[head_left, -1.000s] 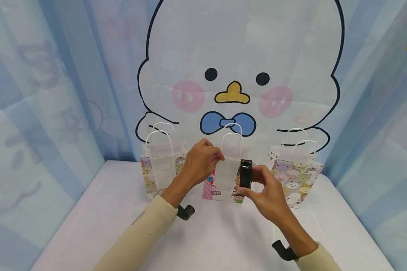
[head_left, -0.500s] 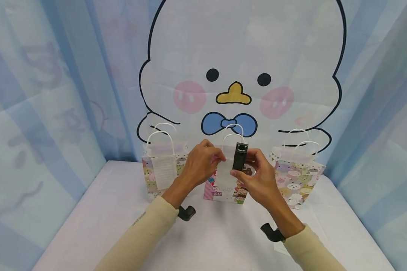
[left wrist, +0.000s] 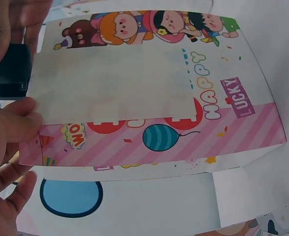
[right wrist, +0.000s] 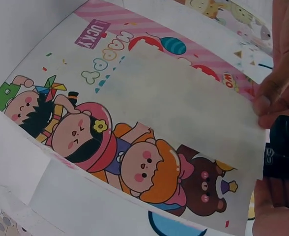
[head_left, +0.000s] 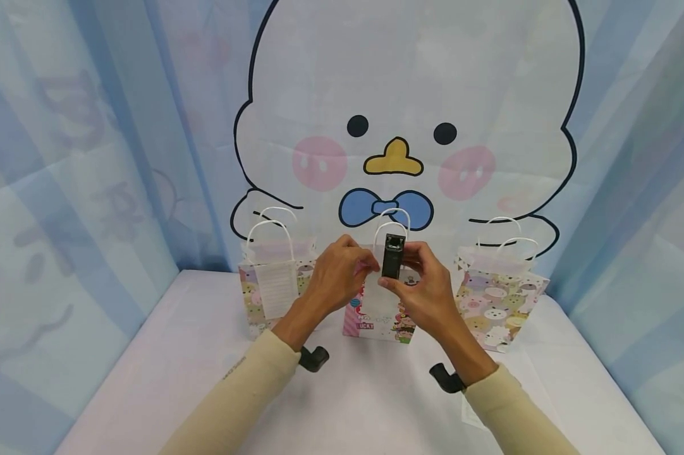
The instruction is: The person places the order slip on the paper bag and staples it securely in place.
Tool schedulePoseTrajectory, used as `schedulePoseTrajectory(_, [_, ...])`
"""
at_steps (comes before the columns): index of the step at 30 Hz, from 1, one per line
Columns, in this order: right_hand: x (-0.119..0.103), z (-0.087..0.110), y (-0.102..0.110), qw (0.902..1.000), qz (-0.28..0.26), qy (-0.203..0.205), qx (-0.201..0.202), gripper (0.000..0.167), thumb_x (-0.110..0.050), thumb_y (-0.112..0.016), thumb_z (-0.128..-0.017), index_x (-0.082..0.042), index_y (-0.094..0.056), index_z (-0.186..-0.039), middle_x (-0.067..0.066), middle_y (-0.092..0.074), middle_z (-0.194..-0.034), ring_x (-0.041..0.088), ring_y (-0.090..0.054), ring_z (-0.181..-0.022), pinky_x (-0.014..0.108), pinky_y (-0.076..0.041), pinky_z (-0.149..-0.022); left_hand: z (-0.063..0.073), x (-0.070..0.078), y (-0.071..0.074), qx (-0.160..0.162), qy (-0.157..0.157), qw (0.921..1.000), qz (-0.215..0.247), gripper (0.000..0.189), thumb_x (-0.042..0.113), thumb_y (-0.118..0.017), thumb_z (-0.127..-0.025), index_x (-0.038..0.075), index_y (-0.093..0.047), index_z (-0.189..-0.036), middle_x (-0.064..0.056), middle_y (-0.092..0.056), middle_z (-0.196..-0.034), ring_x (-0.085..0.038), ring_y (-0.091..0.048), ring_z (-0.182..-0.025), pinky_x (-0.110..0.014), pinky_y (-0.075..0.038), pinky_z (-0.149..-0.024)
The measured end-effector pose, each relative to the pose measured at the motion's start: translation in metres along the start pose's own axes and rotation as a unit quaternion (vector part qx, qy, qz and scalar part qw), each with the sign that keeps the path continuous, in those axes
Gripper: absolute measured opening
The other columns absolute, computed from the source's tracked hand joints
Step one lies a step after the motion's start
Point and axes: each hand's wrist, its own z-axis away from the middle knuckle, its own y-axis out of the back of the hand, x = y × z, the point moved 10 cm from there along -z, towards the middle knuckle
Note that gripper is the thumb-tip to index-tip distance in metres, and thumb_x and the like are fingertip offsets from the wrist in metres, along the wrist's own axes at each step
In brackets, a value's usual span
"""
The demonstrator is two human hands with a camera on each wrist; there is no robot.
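A small paper gift bag with cartoon children and pink stripes stands in the middle, white rope handles up. A blank pale slip of paper lies flat against its front, reaching the top edge. My left hand pinches the slip and the bag's rim at the upper left corner. In my right hand is a black stapler, held between thumb and fingers. Its end sits right at the bag's top edge over the slip, beside the left fingertips; the right wrist view shows the stapler meeting that edge.
To the left stands an animal-print gift bag with a lined white paper on its front. Another animal-print bag stands at the right. A pale sheet lies on the table by the right forearm. A printed curtain hangs behind.
The right hand has brought the stapler left and up, from the bag's right side to its top edge beside the left fingertips. The left hand keeps its pinch in place.
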Motion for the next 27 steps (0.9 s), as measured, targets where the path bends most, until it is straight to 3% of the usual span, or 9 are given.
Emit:
schedulePoseTrajectory(15, [0.0046,-0.0054,-0.0081,0.9973,0.06,0.017,-0.039,0.065,-0.007,-0.088,-0.086,-0.006,-0.052,-0.141,0.016,-0.07,-0.13,0.033,-0.069,-0.122,0.051,-0.06,-0.101,-0.0008,-0.0019,0.0012,0.004,0.01,0.9999,-0.002,0.012,0.018,-0.08,-0.096,0.02,-0.085,-0.107,0.002,-0.073,-0.09,-0.015,-0.058,-0.093,-0.032,-0.057,-0.084])
schedulePoseTrajectory(19, [0.0045,-0.0081,-0.0086,0.9967,0.068,0.028,-0.034,0.062,-0.006,-0.088,-0.085,-0.005,-0.055,-0.138,0.015,-0.073,-0.123,0.032,-0.071,-0.114,0.052,-0.058,-0.103,-0.0011,-0.002,0.0022,0.011,0.009,0.9999,-0.007,0.011,0.017,-0.081,-0.095,0.02,-0.086,-0.105,0.002,-0.074,-0.09,-0.015,-0.058,-0.093,-0.032,-0.056,-0.084])
schedulePoseTrajectory(27, [0.0062,-0.0094,-0.0051,0.9973,0.066,0.033,0.003,0.056,-0.005,-0.089,-0.084,-0.004,-0.06,-0.132,0.015,-0.076,-0.115,0.03,-0.073,-0.106,0.049,-0.062,-0.089,-0.0019,-0.002,0.0001,0.011,0.012,0.9998,-0.008,0.011,0.018,-0.08,-0.096,0.021,-0.086,-0.105,0.002,-0.074,-0.088,-0.015,-0.058,-0.092,-0.031,-0.056,-0.082])
